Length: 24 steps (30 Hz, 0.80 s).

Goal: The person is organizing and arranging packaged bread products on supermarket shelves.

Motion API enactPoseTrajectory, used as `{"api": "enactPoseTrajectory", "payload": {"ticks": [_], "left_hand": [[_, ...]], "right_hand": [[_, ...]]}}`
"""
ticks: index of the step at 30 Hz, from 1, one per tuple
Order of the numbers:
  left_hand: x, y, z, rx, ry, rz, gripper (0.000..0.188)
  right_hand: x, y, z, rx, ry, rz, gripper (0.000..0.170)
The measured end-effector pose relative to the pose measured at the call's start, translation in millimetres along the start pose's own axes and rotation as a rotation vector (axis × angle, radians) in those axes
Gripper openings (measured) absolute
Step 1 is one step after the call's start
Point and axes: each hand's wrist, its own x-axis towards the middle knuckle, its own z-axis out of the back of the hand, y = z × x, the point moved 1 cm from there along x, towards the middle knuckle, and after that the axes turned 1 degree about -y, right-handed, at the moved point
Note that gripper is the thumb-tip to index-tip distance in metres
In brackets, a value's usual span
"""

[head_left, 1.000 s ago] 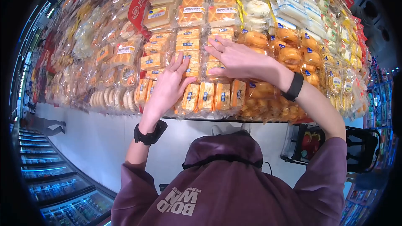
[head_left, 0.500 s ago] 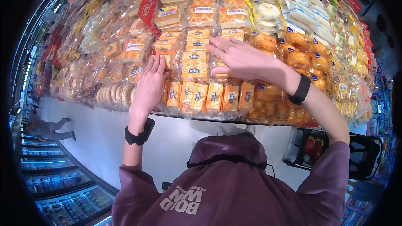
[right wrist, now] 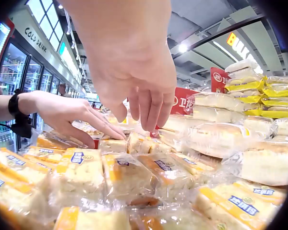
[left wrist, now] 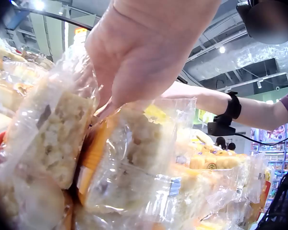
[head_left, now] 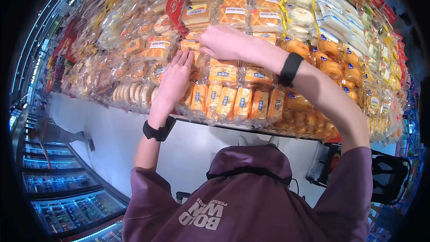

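Orange-and-white wrapped cake packs (head_left: 224, 74) with blue labels lie in stacked columns, with a front row of similar packs (head_left: 242, 103) stood on edge. My left hand (head_left: 174, 83) rests on the left column, its fingers straight and pointing away from me. In the left wrist view its fingertips are partly hidden behind a clear-wrapped cake (left wrist: 129, 158). My right hand (head_left: 224, 42) reaches across to the far end of that column, beyond the left fingertips. In the right wrist view, the right hand's fingers (right wrist: 145, 108) hang downward close over the packs, with a gap between thumb and fingers.
Larger waffle-patterned cakes (head_left: 234, 15) sit behind, beside a red sign strip (head_left: 175, 1). Round golden buns (head_left: 330, 68) lie to the right and round flat pastries (head_left: 134, 93) to the left. A trolley (head_left: 387, 177) stands at the right; fridges (head_left: 71, 197) line the left.
My right hand has moved left and farther away, from the middle columns to the left column. My left hand has shifted off the middle column onto the left one. The head view has turned slightly.
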Motion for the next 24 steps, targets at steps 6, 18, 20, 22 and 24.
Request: {"api": "enactPoseTrajectory", "payload": {"ticks": [6,18,20,22,24], "left_hand": [[1,-4,20,-0.049,-0.013,0.007,0.057],[13,3,25,-0.026,-0.031,-0.051,0.045],[10,3,35,-0.011,-0.058,-0.072,0.041],[8,7,41,-0.047,-0.049,-0.050,0.038],[7,11,41,-0.054,-0.022,-0.029,0.037]], "right_hand": [[51,-10,-38,0.000,-0.053,-0.049,0.033],[49,-1,-38,-0.085,-0.082,-0.007,0.027],[43,-6,-46,-0.064,-0.208,0.072,0.029],[45,-6,-46,-0.027,-0.136,-0.007,0.031],[49,-4,-43,0.002,-0.030,-0.078,0.035]]}}
